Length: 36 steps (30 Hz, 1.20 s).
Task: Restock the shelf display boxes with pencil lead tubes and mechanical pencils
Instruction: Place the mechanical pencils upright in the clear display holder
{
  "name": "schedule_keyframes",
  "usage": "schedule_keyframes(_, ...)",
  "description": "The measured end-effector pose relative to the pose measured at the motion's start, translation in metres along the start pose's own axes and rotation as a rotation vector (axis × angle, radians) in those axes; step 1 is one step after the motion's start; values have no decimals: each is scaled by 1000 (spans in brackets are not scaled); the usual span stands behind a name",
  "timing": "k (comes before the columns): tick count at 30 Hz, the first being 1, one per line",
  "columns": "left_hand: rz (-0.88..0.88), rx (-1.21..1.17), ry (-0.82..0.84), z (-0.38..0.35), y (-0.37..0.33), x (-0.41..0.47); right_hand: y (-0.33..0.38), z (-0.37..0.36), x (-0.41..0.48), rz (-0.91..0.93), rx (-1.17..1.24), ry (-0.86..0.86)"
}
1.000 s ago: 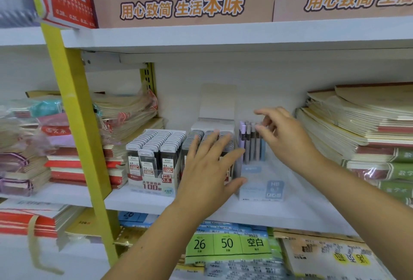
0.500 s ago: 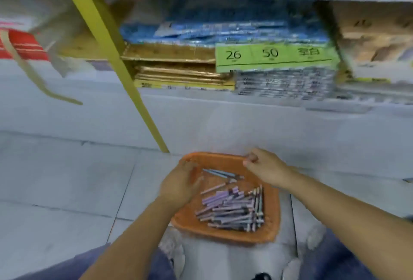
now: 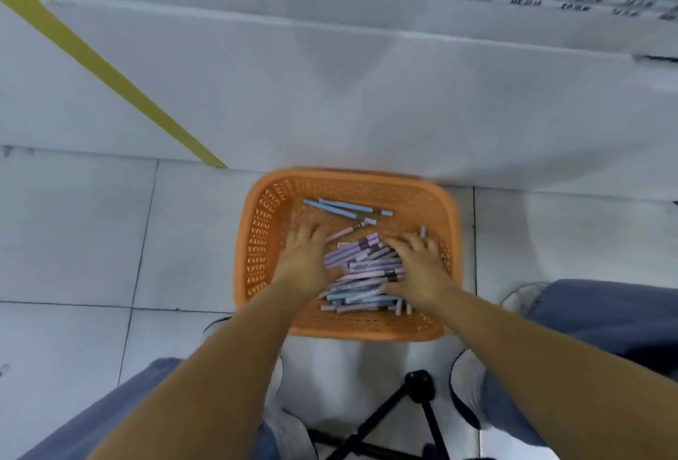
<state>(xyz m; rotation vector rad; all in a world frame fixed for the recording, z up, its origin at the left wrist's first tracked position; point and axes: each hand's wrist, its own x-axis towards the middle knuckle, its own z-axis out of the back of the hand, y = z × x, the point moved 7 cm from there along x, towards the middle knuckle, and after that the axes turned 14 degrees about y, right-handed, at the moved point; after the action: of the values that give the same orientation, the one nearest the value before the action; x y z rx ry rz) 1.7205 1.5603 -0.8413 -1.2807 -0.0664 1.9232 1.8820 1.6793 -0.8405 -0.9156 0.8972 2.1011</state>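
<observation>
Pickup step: left hand [image 3: 306, 261] at 9 o'clock and right hand [image 3: 418, 269] at 3 o'clock are flanking the mechanical pencils [image 3: 367, 269] in the orange basket [image 3: 257, 239], fingers spread, gripping nothing. Next probably needs closing on an aligned bundle.

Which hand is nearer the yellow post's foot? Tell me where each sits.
Left. The left hand is in the basket's left half, on the post's side, right of its foot. The right hand rests on the pencils in the right half, farther away.

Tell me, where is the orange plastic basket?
Head view, centre: the orange plastic basket sits on the grey tiled floor by the white shelf base.
</observation>
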Motion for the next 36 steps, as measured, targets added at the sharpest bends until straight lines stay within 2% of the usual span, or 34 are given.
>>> schedule_keyframes(4,48,35,31,-10,-2,14,2,6,7,-4,-91,-86)
schedule_keyframes(9,91,155,-4,-9,3,20,10,16,13,78,-283,-169)
schedule_keyframes(13,94,58,7,-7,13,21,18,12,18,112,-320,-143)
schedule_keyframes(17,136,60,64,-9,23,24,29,5,25,139,-468,-133)
schedule_keyframes(24,84,-165,-22,-1,24,10,28,2,34,111,-519,1)
schedule_keyframes(28,131,-327,-51,4,34,-2,29,15,32,91,-355,35)
schedule_keyframes(32,-65,-496,-177,19,28,-24,34,35,24,136,-192,-82)
schedule_keyframes(36,35,-654,-321,31,24,-48,46,52,7,168,60,-19)
